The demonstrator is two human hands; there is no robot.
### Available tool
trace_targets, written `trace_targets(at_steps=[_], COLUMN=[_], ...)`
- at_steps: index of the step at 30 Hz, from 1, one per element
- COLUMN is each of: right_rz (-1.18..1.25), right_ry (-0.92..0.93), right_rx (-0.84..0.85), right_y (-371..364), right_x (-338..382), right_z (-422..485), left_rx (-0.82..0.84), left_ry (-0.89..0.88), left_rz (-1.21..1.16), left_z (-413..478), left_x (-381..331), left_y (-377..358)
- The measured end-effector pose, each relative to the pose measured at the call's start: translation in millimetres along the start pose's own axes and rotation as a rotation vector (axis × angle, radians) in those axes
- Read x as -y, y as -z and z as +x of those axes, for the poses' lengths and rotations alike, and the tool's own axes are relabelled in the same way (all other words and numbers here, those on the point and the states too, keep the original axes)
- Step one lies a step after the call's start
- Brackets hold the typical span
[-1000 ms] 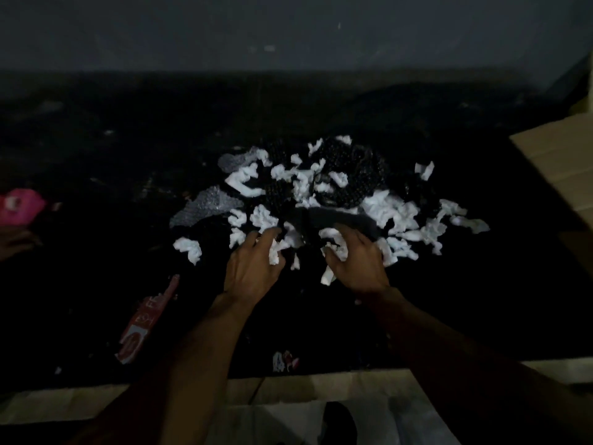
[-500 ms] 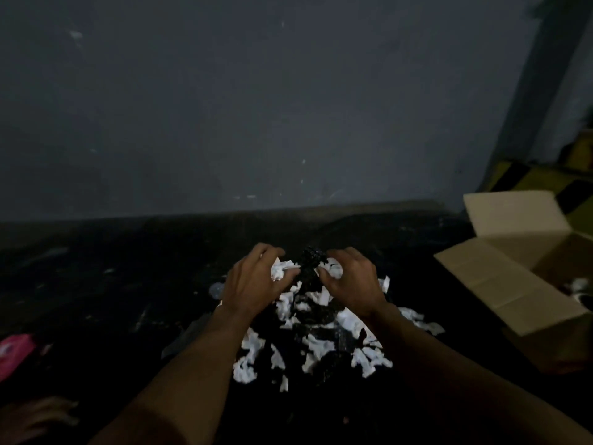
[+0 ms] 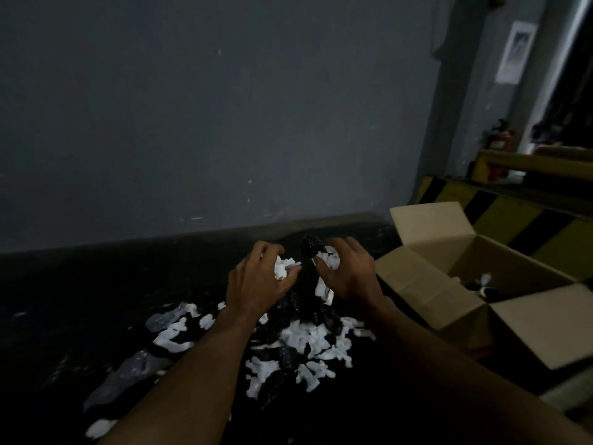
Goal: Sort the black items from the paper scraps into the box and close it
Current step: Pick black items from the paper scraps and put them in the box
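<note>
Both hands are raised above a pile of white paper scraps (image 3: 308, 342) on a dark surface. My left hand (image 3: 256, 281) is closed on a clump of white scraps. My right hand (image 3: 348, 271) grips a black knobbly item (image 3: 309, 248) together with some scraps; the item hangs down between the two hands. More black items lie half hidden among the scraps below. An open cardboard box (image 3: 426, 293) stands to the right, flaps spread, with something dark and a few white scraps inside.
A grey wall rises just behind the dark surface. Clear bubble-wrap pieces (image 3: 128, 374) lie at the pile's left. A yellow-and-black striped barrier (image 3: 500, 203) and a red fire extinguisher (image 3: 497, 146) stand behind the box.
The hands rose from the pile with the black item and scraps. The view has tilted up and right, bringing more of the box and wall into sight.
</note>
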State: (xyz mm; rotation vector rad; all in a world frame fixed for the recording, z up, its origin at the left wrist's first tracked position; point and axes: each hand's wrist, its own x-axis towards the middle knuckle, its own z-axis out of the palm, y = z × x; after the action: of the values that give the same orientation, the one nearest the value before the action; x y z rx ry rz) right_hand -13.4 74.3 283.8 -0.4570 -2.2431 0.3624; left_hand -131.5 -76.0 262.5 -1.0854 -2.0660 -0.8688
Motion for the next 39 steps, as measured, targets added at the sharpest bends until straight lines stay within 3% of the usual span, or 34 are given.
trace_targets(at_steps=[12, 21, 31, 35, 39], right_rz=[0.015, -0.063, -0.192, -0.222, -0.188], right_ry=[-0.042, -0.092, -0.239, -0.193, -0.212], right_rx=[-0.044, -0.044, -0.072, -0.126, -0.036], right_y=[100, 175, 208, 204, 187], right_x=[-166, -304, -424, -469, -505], right_z=[33, 65, 102, 108, 112], left_rx=[-0.048, 0.015, 0.082, 0.066, 0.117], left_ry=[-0.014, -0.090, -0.176, -0.183, -0.126], left_rz=[-0.030, -0.112, -0.212, -0.229, -0.205], left_z=[56, 110, 176, 183, 168], left_x=[-158, -270, -338, -358, -365], left_y=[-114, -211, -329, -375, -411])
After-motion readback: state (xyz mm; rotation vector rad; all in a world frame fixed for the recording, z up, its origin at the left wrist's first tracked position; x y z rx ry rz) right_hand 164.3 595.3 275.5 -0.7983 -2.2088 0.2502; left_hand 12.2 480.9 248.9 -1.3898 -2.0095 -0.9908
